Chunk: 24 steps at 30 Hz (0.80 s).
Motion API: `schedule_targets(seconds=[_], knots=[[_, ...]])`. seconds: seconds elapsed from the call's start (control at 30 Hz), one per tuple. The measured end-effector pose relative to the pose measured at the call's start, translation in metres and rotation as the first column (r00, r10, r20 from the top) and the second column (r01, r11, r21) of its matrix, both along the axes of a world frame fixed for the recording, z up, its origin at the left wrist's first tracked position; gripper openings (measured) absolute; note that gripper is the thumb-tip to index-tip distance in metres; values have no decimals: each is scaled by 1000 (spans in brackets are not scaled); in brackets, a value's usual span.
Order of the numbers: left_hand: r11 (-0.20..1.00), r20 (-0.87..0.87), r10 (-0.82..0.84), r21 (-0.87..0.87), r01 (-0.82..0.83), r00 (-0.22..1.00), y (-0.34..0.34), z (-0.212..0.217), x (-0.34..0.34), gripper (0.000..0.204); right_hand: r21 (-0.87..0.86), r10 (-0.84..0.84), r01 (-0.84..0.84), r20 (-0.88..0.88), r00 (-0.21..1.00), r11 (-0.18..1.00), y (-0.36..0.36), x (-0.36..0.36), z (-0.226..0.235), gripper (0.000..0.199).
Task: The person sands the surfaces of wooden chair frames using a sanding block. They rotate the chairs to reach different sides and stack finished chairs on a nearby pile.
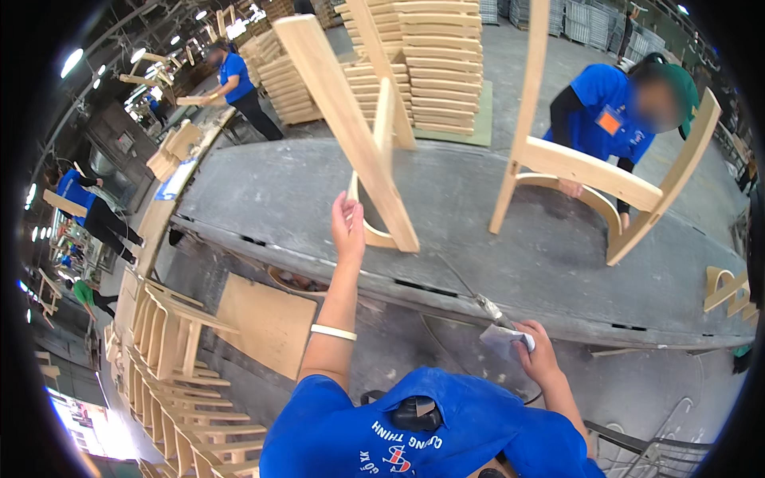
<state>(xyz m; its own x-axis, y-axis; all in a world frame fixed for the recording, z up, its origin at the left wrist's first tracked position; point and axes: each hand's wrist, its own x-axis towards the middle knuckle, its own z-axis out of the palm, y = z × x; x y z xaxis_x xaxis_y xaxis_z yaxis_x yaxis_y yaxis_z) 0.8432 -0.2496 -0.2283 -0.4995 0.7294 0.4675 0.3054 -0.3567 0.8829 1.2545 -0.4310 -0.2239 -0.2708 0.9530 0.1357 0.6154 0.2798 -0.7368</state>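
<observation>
On the grey table [263, 191], a pale wooden chair frame [351, 119] stands upright left of centre, with wide slanted legs and a curved brace low down. My left hand [348, 227] is raised to the near side of this frame, its fingers curled at the curved brace. Past the table's front edge, my right hand [542, 352] is closed around a whitish folded sheet [504, 338]. A slim silvery-grey tool [490, 307] with a thin dark line at its tip extends from beside the sheet; its kind is unclear.
Across the table a co-worker [606, 111] bends over a second chair frame [590, 171]. Curved wooden parts [723, 288] lie at the table's right end. Stacked wooden pieces [442, 64] stand behind. More wooden frames [183, 382] and a brown board [267, 323] are at lower left.
</observation>
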Motion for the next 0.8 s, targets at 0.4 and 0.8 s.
schedule_targets(seconds=[0.4,0.8], knots=[[960,137,-254,157,232,957,129,142,-24,41,-219,-19,-83,-428,904,972,147,-101,91,39],[993,168,-97,-49,106,981,118,-52,-12,66,-548,-145,-412,-711,688,728,264,-49,-74,41]])
